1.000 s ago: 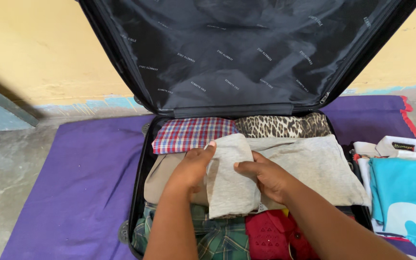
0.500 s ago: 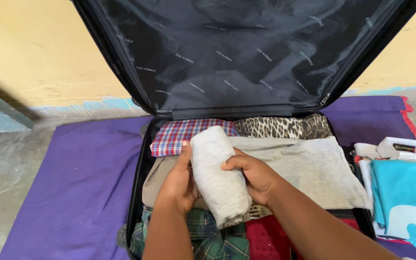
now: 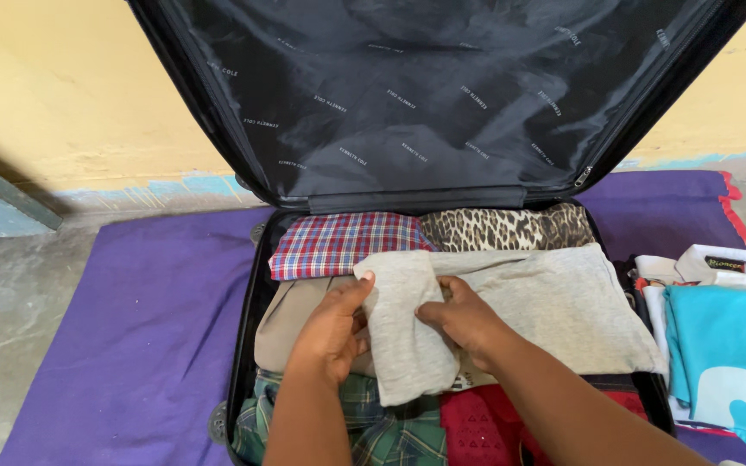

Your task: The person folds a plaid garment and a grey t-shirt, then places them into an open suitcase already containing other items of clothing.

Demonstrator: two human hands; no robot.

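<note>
An open black suitcase (image 3: 243,345) lies on a purple cloth (image 3: 131,328), packed with folded clothes. My left hand (image 3: 331,330) and my right hand (image 3: 464,319) both grip a folded light grey garment (image 3: 407,332) from either side, over the middle of the case. Beneath it lie a larger grey garment (image 3: 563,298) and a beige piece (image 3: 287,319). A red-and-blue plaid shirt (image 3: 338,242) and a leopard-print piece (image 3: 507,226) sit at the far end. A green plaid shirt (image 3: 382,427) and a red knit item (image 3: 485,423) lie at the near end.
The suitcase lid (image 3: 433,86) stands open against a yellow wall (image 3: 71,78). To the right on the cloth is a stack of folded clothes with a turquoise shirt (image 3: 727,345) on top and a white one (image 3: 718,263) behind. Bare concrete floor (image 3: 2,311) lies left.
The grey garment, held up as a rounded roll half a second ago, now sits lower and flatter on the pile. Both hands have dropped with it.
</note>
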